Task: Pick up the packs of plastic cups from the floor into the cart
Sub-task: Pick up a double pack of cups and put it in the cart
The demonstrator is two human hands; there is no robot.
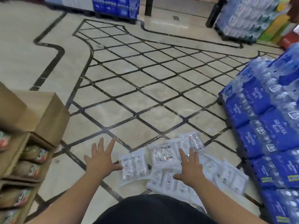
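Note:
Several clear packs of plastic cups (163,156) lie in a loose heap on the tiled floor, low in the head view and right of centre. My left hand (101,157) hovers with fingers spread, just left of the leftmost pack (133,167). My right hand (191,167) is spread above the middle of the heap, covering part of it, and holds nothing. More packs (226,173) stretch to the right toward the water pallet. No cart is in view.
A tall stack of blue shrink-wrapped water bottle cases (267,126) stands close on the right. On the left are open cardboard boxes (32,113) with cans (35,153) beneath. More water pallets (116,7) stand at the far side of the floor.

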